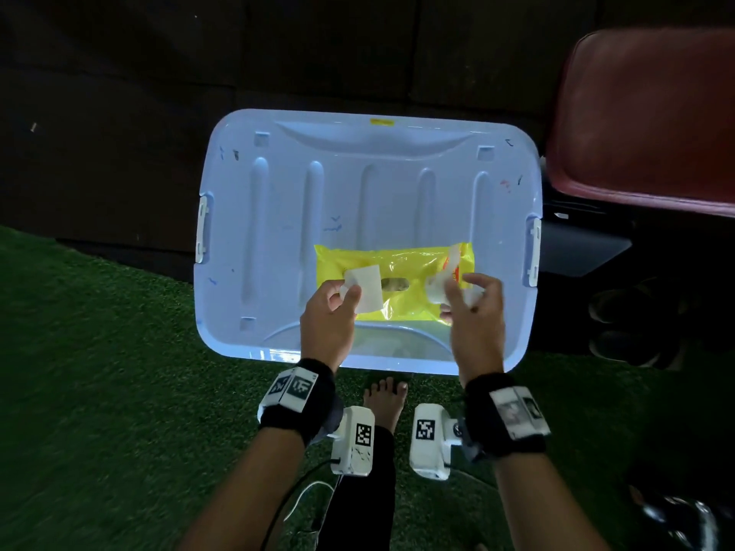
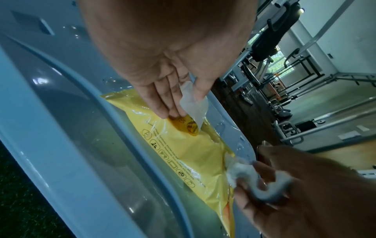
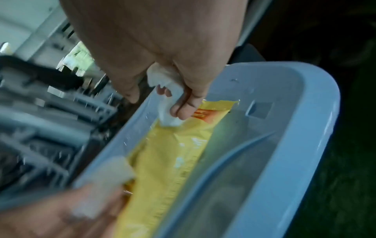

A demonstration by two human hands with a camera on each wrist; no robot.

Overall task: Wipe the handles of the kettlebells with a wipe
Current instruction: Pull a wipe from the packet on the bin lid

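A yellow wipes pack (image 1: pixel 413 264) lies on the near half of a pale blue bin lid (image 1: pixel 358 173). My left hand (image 1: pixel 344 292) pinches the pack's white flap (image 1: pixel 368 290) between thumb and fingers, lifted off the opening; the left wrist view shows the translucent flap (image 2: pixel 193 104) peeled up from the pack (image 2: pixel 183 153). My right hand (image 1: pixel 465 296) grips a crumpled white wipe (image 1: pixel 435 292) at the pack's right end. The right wrist view shows the wipe (image 3: pixel 168 99) bunched in curled fingers (image 3: pixel 183 111) above the pack (image 3: pixel 168 161). I cannot make out a kettlebell for certain.
A maroon padded seat (image 1: pixel 652 113) stands at the back right. Dark rounded shapes (image 1: pixel 636 312) sit on the floor right of the lid, too dim to identify. Green turf (image 1: pixel 99 371) covers the near floor, with my bare foot (image 1: pixel 385 395) below the lid. Gym machines (image 2: pixel 284 48) stand beyond.
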